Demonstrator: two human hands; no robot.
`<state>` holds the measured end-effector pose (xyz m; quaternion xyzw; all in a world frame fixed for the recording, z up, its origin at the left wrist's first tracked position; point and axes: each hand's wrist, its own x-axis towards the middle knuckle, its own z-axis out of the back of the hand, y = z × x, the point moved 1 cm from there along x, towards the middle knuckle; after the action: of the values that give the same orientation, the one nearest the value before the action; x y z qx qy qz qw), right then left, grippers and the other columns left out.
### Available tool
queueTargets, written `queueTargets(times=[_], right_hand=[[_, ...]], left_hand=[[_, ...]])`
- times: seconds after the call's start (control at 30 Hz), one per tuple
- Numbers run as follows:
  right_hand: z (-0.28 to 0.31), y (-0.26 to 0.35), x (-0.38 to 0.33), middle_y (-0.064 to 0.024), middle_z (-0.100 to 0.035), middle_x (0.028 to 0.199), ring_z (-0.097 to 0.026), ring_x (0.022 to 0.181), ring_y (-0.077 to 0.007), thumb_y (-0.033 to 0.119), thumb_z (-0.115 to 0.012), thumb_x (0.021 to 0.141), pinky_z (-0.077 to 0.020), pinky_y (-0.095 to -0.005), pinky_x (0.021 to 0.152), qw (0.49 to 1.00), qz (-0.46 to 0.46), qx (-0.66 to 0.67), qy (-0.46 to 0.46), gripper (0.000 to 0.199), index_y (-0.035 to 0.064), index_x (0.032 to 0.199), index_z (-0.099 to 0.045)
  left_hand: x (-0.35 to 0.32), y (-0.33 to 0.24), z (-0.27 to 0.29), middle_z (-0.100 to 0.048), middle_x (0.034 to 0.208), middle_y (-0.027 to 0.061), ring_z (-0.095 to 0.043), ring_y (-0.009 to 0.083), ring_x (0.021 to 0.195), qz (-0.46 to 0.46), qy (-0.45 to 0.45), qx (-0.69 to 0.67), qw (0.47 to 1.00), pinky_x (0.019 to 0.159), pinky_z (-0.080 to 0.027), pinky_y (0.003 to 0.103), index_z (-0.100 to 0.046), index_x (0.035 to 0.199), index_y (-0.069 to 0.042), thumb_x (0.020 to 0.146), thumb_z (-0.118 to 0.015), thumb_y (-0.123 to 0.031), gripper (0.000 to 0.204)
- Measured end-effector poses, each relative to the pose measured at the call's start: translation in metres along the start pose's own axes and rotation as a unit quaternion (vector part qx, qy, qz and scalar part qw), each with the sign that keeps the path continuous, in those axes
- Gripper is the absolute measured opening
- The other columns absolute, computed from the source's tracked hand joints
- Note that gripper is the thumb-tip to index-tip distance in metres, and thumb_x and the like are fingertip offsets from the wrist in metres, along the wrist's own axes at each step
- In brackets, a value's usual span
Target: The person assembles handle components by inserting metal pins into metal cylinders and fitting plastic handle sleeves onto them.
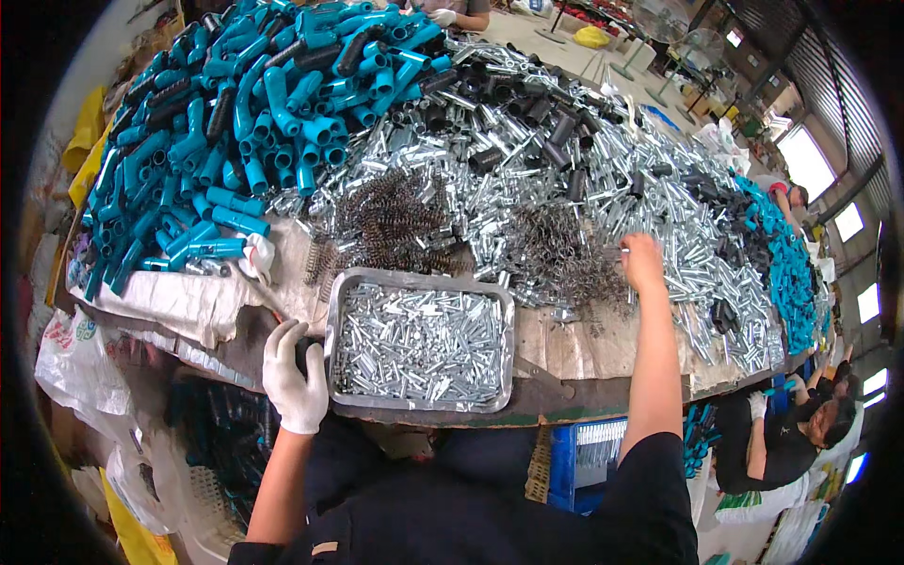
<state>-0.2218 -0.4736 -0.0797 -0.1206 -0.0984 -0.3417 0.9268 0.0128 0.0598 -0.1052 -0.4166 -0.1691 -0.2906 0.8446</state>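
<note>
Springs [565, 250] lie in a dark tangle just right of and behind the tray [339, 325], and the right hand [642, 262] reaches into that tangle's far edge, bare, fingers curled together and pinching at something small; what exactly, I cannot tell. The left hand [294, 377], in a white glove, rests at the tray's left rim, fingers closed around a dark part [306, 353]. The tray sits at the table's near edge, full of short metal pins [419, 344]. Behind it spread loose metal tubes [603, 169]; up and left of it, blue plastic handles [254, 104] are heaped. The step looks like picking one spring for the held part. Next would need a clean pull free of the tangle, then bringing it back toward the tray.
</note>
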Motion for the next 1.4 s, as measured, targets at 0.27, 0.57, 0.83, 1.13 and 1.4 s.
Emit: queueTargets(times=[0.27, 0.57, 0.83, 1.13, 1.4], right_hand=[[0.053, 0.049, -0.018, -0.0184, -0.062, 0.101, -0.058, 0.1, -0.0383, 0.015, -0.058, 0.091, -0.0471, -0.0474, 0.083, 0.992, 0.022, 0.106, 0.067, 0.021, 0.0063, 0.11, -0.054], [0.13, 0.082, 0.018, -0.0131, -0.059, 0.096, -0.058, 0.098, -0.0335, 0.013, -0.055, 0.093, -0.0485, -0.0424, 0.082, 0.984, 0.156, 0.088, -0.02, 0.032, 0.0133, 0.125, -0.055], [0.158, 0.071, 0.052, -0.0174, -0.065, 0.086, -0.062, 0.082, -0.0361, 0.017, -0.064, 0.084, -0.0493, -0.0427, 0.077, 0.979, 0.06, 0.083, 0.178, 0.021, 0.002, 0.097, -0.062], [0.139, 0.066, 0.08, -0.0094, -0.053, 0.066, -0.051, 0.062, -0.0221, 0.018, -0.074, 0.072, -0.043, -0.0362, 0.061, 0.959, 0.044, 0.214, 0.182, 0.028, -0.0009, 0.08, -0.055], [0.121, 0.085, 0.123, -0.0186, -0.068, 0.087, -0.065, 0.082, -0.0322, 0.03, -0.07, 0.076, -0.0497, -0.039, 0.075, 0.981, -0.004, 0.164, 0.101, 0.037, -0.0003, 0.096, -0.067]], left_hand=[[0.005, -0.003, -0.005, -0.062, 0.112, 0.0192, -0.06, 0.0365, 0.103, -0.007, 0.008, -0.002, 1.0, 0.092, -0.047, 0.042, -0.063, 0.106, -0.001, 0.08, -0.062, -0.003, 0.026], [0.004, 0.0, -0.004, -0.063, 0.11, 0.0196, -0.06, 0.0366, 0.101, 0.017, 0.01, -0.008, 1.0, 0.091, -0.047, 0.042, -0.064, 0.105, 0.0, 0.078, -0.061, -0.001, 0.026], [0.006, -0.002, -0.003, -0.064, 0.102, 0.0183, -0.063, 0.035, 0.092, -0.004, 0.0, 0.008, 1.0, 0.083, -0.05, 0.04, -0.066, 0.098, -0.001, 0.075, -0.063, -0.001, 0.023], [0.01, -0.001, -0.002, -0.065, 0.1, 0.0166, -0.064, 0.0338, 0.089, -0.01, 0.012, 0.003, 1.0, 0.08, -0.05, 0.04, -0.066, 0.095, -0.002, 0.071, -0.065, 0.001, 0.024], [0.011, -0.003, -0.003, -0.065, 0.097, 0.0153, -0.064, 0.033, 0.086, -0.014, 0.014, 0.018, 1.0, 0.077, -0.05, 0.039, -0.065, 0.093, -0.003, 0.07, -0.065, 0.001, 0.023]])
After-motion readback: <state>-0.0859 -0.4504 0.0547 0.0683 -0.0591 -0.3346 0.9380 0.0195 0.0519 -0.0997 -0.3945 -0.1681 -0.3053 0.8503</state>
